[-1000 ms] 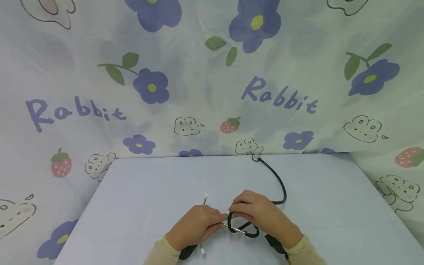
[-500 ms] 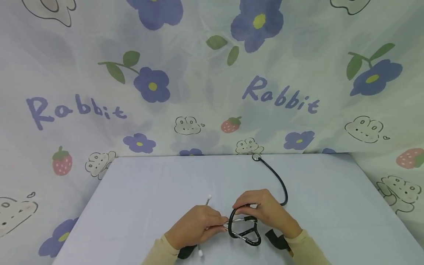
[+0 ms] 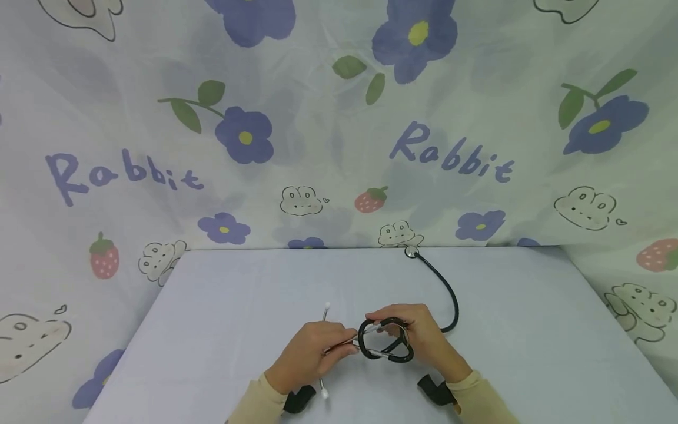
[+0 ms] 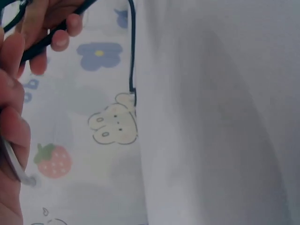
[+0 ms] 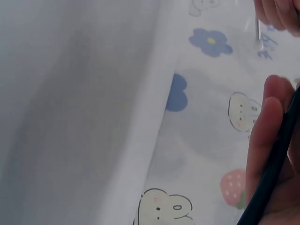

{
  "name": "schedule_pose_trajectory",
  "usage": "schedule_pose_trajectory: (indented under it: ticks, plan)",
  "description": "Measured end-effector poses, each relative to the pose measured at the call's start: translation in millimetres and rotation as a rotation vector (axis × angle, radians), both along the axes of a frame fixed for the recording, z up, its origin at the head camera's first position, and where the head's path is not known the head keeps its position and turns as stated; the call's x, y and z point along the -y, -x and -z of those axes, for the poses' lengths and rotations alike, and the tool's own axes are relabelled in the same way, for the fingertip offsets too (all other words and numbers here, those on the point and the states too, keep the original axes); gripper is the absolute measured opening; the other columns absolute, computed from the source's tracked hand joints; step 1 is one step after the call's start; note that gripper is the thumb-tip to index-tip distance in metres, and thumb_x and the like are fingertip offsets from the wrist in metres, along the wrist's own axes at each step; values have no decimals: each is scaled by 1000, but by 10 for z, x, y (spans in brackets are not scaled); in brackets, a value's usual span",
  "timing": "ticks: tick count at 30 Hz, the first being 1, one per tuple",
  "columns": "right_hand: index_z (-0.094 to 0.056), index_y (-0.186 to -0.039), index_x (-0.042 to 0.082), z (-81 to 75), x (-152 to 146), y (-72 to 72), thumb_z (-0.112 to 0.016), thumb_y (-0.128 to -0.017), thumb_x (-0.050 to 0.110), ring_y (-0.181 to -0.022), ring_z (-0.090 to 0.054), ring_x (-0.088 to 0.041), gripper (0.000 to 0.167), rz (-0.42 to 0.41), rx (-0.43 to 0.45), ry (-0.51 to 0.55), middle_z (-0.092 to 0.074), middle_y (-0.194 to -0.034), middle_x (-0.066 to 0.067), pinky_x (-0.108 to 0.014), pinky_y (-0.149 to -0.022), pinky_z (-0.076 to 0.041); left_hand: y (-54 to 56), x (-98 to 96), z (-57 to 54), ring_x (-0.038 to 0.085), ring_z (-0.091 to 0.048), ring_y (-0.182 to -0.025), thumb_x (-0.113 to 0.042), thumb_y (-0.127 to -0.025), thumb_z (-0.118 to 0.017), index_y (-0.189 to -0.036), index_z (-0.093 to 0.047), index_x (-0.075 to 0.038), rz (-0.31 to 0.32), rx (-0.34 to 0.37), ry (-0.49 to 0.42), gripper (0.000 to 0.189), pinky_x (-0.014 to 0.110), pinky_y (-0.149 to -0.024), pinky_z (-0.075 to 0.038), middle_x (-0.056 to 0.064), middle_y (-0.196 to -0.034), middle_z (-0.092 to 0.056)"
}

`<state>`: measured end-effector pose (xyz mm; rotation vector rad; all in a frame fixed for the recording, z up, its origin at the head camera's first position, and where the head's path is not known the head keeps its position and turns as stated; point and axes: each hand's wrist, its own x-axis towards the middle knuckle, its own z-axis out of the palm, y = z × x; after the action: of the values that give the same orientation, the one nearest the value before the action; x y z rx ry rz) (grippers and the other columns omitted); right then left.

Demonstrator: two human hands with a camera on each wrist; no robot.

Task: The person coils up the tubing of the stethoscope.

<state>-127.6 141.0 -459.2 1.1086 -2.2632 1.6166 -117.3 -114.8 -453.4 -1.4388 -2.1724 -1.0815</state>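
Observation:
A stethoscope with black tubing point(image 3: 452, 294) is between both hands. In the head view my left hand point(image 3: 313, 352) pinches its metal ear tubes between thumb and fingers. White ear tips point(image 3: 325, 393) stick out on either side of that hand. My right hand point(image 3: 426, 334) grips the black tubing, which makes a loop point(image 3: 365, 347) around the metal tubes between the hands. In the right wrist view the tubing point(image 5: 274, 168) crosses the right palm, with the thumb along it. The round chest piece point(image 3: 411, 251) lies at the table's far edge.
The white table point(image 3: 238, 294) meets a printed cloth backdrop point(image 3: 328, 141) with flowers and rabbits at its far edge. Black wrist straps point(image 3: 299, 399) show below both forearms, near the sleeves.
Both hands and the tubing loop have shifted slightly farther from the body over the last half second. The right fingers have changed their hold on the tubing. The chest piece stays put.

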Motion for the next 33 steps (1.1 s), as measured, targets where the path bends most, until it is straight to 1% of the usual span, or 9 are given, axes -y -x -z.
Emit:
schedule_pose_trajectory:
  ticks: [5, 9, 12, 14, 17, 21, 25, 29, 33]
  plan:
    - [-74, -116, 6, 50, 58, -24, -65, -94, -1, -76, -72, -17, 25, 88, 30, -14, -76, -98, -6, -29, -65, -57, -4, 9, 25, -4, -46, -65, -12, -94, -71, -109, -73, -6, -81, 19, -29, 16, 6, -58, -38, -6, -83, -67]
    - [-74, -117, 5, 44, 96, -45, -67, -94, 5, -81, -71, -12, 24, 182, 93, -125, -77, -97, -3, -28, -70, -57, 8, 13, 26, -3, -46, -64, -10, -94, -71, -110, -73, -4, -134, 23, -78, 18, 6, -57, -38, -6, -81, -66]
    - [-72, -123, 5, 26, 129, -82, -66, -94, 3, -73, -68, -10, 29, 221, 133, -202, -76, -91, 0, -26, -66, -54, 15, 13, 24, -3, -45, -63, -9, -94, -71, -110, -72, -5, -171, 5, -94, 16, 6, -56, -36, -7, -77, -62]
    - [-71, -125, 8, 6, 154, -111, -67, -94, 2, -63, -60, -6, 32, 254, 121, -265, -72, -80, 3, -23, -60, -50, 3, 11, 21, -4, -43, -62, -10, -93, -72, -109, -72, -6, -210, 19, -94, 16, 6, -55, -35, -8, -75, -59]
    - [-72, -123, 8, -43, 193, -146, -69, -94, 6, -62, -53, 1, 29, 321, 50, -344, -66, -72, 7, -22, -58, -46, -12, 4, 12, -5, -42, -60, -10, -91, -74, -108, -73, -5, -274, 31, -96, 18, 7, -52, -34, -9, -73, -57]
    - [-74, -116, 6, -103, 231, -174, -71, -93, 7, -69, -56, 1, 23, 384, -71, -399, -70, -81, 5, -23, -61, -49, -12, -8, 5, -5, -41, -59, -11, -89, -76, -105, -74, -3, -349, 52, -98, 18, 8, -51, -34, -10, -73, -58]
    - [-76, -103, 8, -151, 244, -200, -74, -91, 7, -73, -58, -1, 12, 438, -183, -411, -70, -86, 4, -23, -63, -51, -1, -20, 5, -4, -42, -60, -10, -89, -76, -100, -73, -5, -381, 65, -103, 12, 9, -52, -35, -11, -73, -59]
    - [-75, -99, 6, -218, 255, -238, -76, -89, 6, -68, -56, -1, 10, 468, -193, -419, -69, -82, 3, -21, -59, -48, 1, -27, -2, -5, -45, -61, -8, -89, -76, -98, -72, -5, -416, 67, -106, 11, 10, -53, -37, -10, -74, -63]
    - [-75, -104, 2, -272, 287, -276, -77, -87, 7, -65, -54, -4, 17, 459, -191, -517, -69, -82, -1, -21, -56, -46, -11, -37, -22, -5, -46, -61, -8, -88, -77, -98, -73, -4, -451, 76, -92, 11, 10, -52, -37, -9, -74, -65]
